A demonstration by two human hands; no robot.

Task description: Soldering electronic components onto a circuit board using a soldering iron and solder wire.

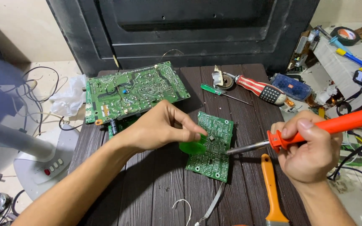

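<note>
Green circuit board (211, 146), orange-handled soldering iron (315, 129). Dark brown planked tabletop (156, 188). Red-and-white striped tool handle (258, 88), green screwdriver (214, 91).

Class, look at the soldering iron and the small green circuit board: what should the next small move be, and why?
Probably ease the tip of the orange-handled soldering iron a little leftward onto the small green circuit board. The right hand holds the iron with its metal tip at the board's right edge, while the left hand presses a green plastic piece beside a small black chip.

Right hand (311, 146) holds soldering iron (315, 132) at small circuit board (211, 146).
</note>
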